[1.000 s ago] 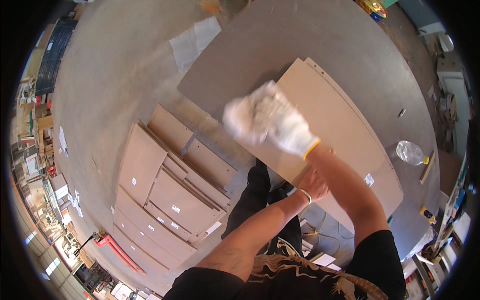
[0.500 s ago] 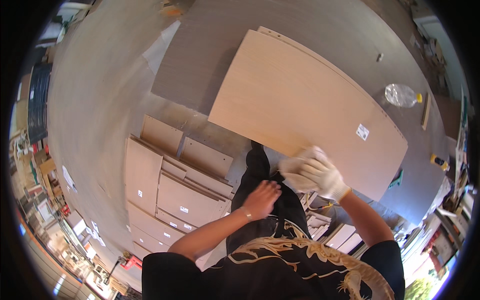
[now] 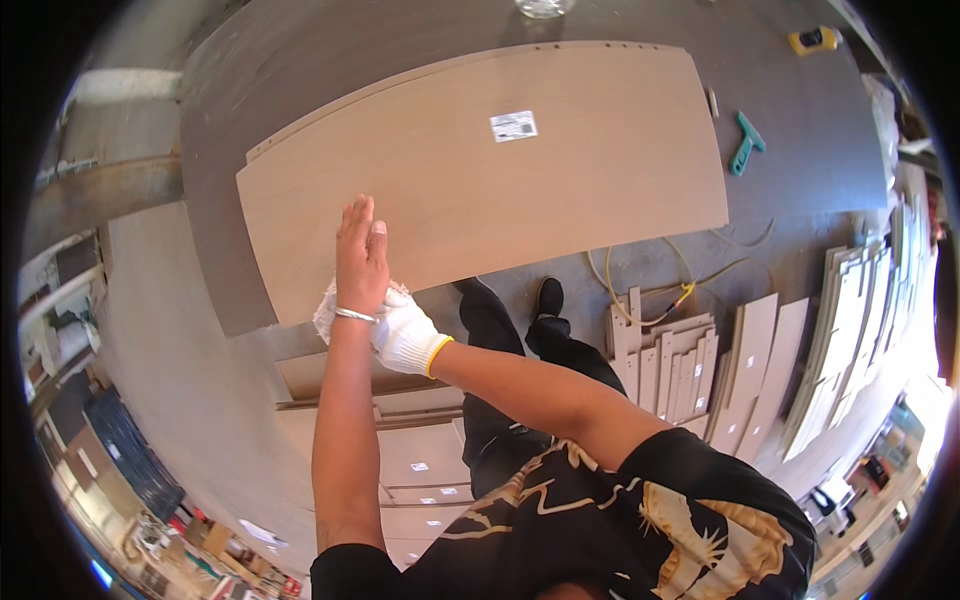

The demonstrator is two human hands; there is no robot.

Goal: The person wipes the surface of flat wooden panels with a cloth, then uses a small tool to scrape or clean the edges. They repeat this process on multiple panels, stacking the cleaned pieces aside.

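A light-brown wooden panel [image 3: 600, 170] with a curved far edge and a white label [image 3: 513, 126] lies on top of another panel on a dark worktable [image 3: 800, 150]. My bare left hand [image 3: 363, 255], with a bracelet at the wrist, is above the panel's left end, fingers stretched out and holding nothing. Below it, my right hand [image 3: 408, 335] in a white knit glove is closed on a white cloth [image 3: 326, 312] at the near left edge. My left wrist crosses in front and hides part of the cloth and the gloved fingers.
A green T-shaped scraper [image 3: 746, 145], a yellow-and-black tool [image 3: 815, 40] and a clear bottle [image 3: 545, 8] are on the worktable. A yellow hose [image 3: 640, 320] runs over the floor. Stacked panels [image 3: 420, 440] stand left of my legs, cut strips [image 3: 680, 370] to the right.
My view has turned and shifted toward the right end of the table. My left hand has reached forward over the panel, and my gloved hand with the cloth has come to the panel's left edge.
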